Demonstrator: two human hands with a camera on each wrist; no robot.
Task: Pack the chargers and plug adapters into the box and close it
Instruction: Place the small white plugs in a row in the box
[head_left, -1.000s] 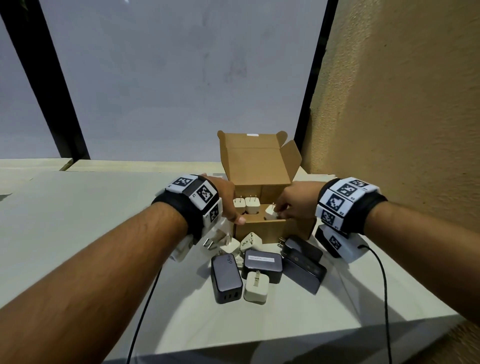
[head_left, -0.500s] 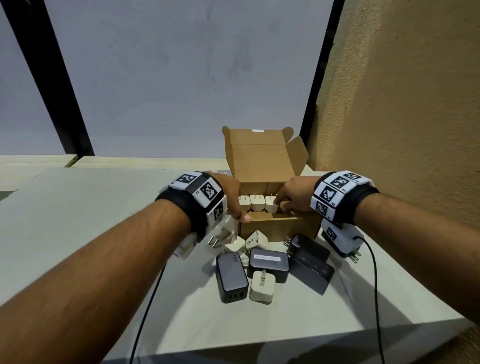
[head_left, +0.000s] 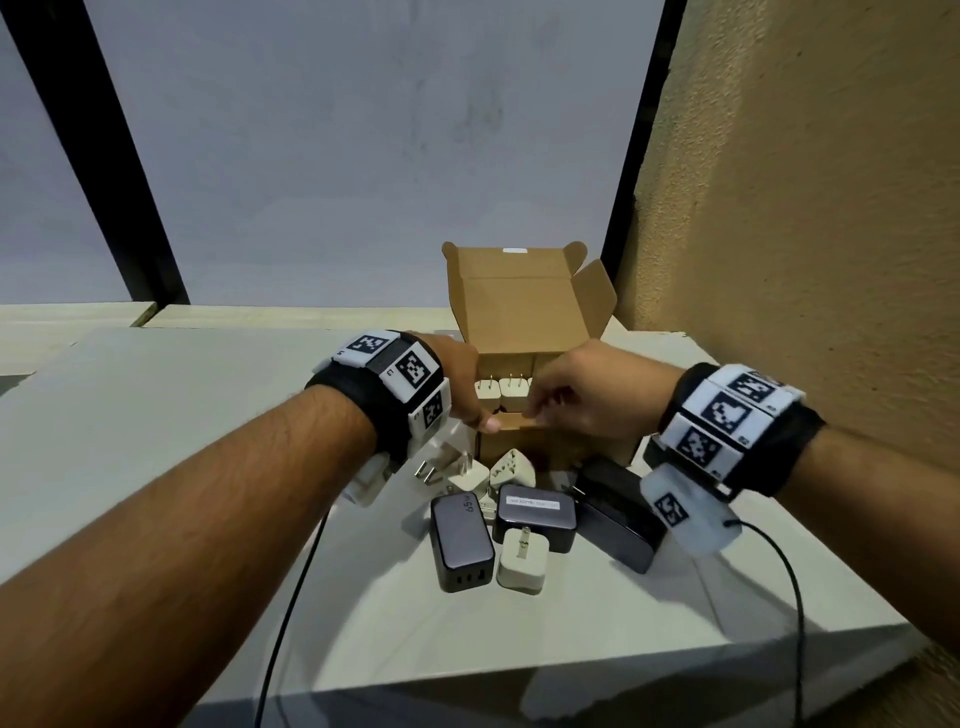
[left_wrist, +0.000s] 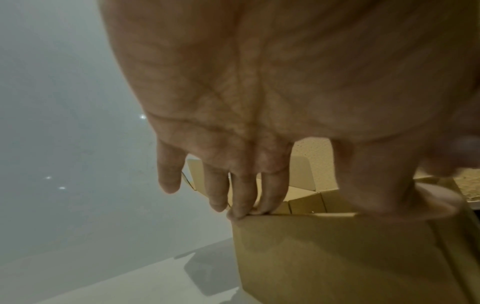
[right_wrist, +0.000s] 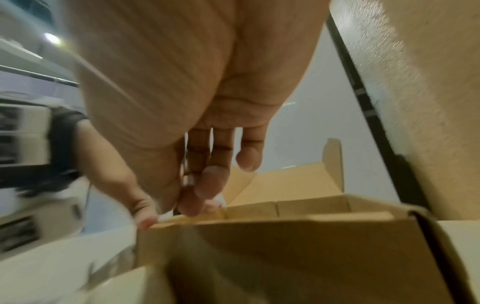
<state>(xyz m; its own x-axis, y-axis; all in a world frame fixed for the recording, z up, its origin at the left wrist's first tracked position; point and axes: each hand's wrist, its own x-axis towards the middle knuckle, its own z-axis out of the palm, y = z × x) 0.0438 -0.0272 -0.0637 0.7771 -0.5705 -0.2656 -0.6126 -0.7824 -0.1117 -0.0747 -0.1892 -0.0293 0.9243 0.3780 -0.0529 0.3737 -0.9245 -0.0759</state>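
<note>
While the left hand clasps the near left corner of the open brown cardboard box, its fingers lie on the left wall's top edge and its thumb presses the front rim; the right hand hovers over the front rim with curled fingers closed against the thumb, and whether they pinch anything I cannot tell, since the wrist view is blurred there; inside the box, just behind both hands, two small white plug adapters stand upright side by side with their prongs up, and the right hand hides whatever sits beside them; the lid flap stands raised at the back; in front of the box, on the pale table, lies a loose cluster: a dark grey charger marked 65W, a dark labelled charger block, a black charger to the right, a cream cube adapter nearest the viewer, and white travel adapters touching the box's front wall; all sit near the hands, below them.
</note>
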